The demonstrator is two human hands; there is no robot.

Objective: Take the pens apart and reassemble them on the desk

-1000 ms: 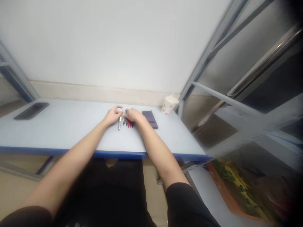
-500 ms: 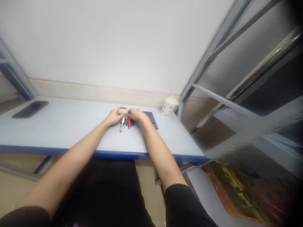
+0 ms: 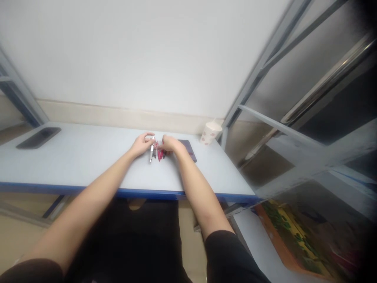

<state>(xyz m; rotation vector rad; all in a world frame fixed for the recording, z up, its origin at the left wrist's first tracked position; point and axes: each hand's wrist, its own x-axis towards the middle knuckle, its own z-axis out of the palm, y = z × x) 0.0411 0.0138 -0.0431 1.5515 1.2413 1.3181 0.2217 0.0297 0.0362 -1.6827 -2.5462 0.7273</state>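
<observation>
Several pens lie side by side on the white tabletop between my hands. At the left of the group, a white pen (image 3: 151, 153) points toward the table's front edge; my left hand (image 3: 143, 144) has its thumb and fingers curled around the upper part. Darker and red pens (image 3: 160, 155) lie to its right, a narrow gap apart. My right hand (image 3: 170, 144) is closed over the upper ends of the red pens, with some fingertips hidden. How firmly either hand grips is too small to make out.
A dark flat notebook-like object (image 3: 190, 151) lies right of my right hand. Behind it stands a pale patterned cup (image 3: 211, 133) with a straw. At far left lies a black phone (image 3: 39, 137). The white table (image 3: 88, 157) has a blue front edge, with metal frames on both sides.
The white pen has shifted slightly left and turned more upright in view. A gap has opened between the pens on the left and the red ones.
</observation>
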